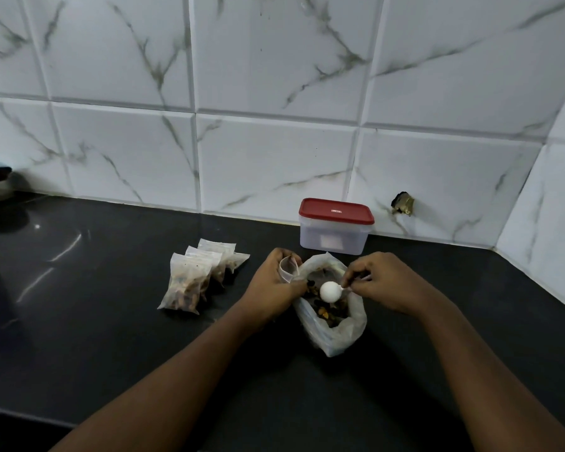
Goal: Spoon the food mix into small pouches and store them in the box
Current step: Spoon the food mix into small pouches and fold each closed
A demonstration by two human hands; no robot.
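Beside filled pouches (193,278), left fingers (281,254) grip a pouch (287,269), right fingers (356,272) pinch the spoon (329,291) (box (335,230) behind).

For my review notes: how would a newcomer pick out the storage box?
Follow the black countertop back to the white marble-patterned tile wall. By it stands a translucent rectangular plastic box. Unlike the soft clear pouches to its left, it is rigid with a closed red lid.
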